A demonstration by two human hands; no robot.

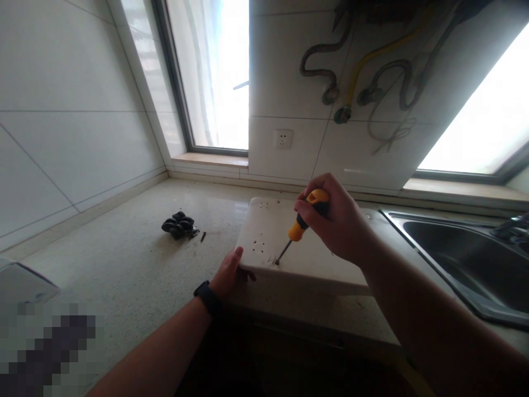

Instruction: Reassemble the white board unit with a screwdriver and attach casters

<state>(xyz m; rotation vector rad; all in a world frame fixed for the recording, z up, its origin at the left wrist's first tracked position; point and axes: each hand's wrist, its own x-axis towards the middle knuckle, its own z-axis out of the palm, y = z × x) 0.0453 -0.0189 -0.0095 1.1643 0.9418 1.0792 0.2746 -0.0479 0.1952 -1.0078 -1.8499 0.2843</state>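
A white panel (281, 220) with small holes lies on the countertop, its near edge jutting toward me. My right hand (330, 215) is wrapped round the handle of a yellow and black screwdriver (296, 230). The tip of its shaft meets a small dark spot, a screw or hole, near the panel's front edge. At the panel's near left corner, my left hand (233, 270) grips the edge, thumb on top and fingers underneath. To the left, a cluster of black rounded parts, perhaps casters (178, 225), sits beside some small dark screws (203, 236).
A steel sink (454, 253) with a faucet (512, 225) is set into the counter (136, 248) at the right. Behind are a tiled wall, a socket (283, 139), windows, and hanging pipes (318, 71). A white box-like object (25, 281) stands at the left.
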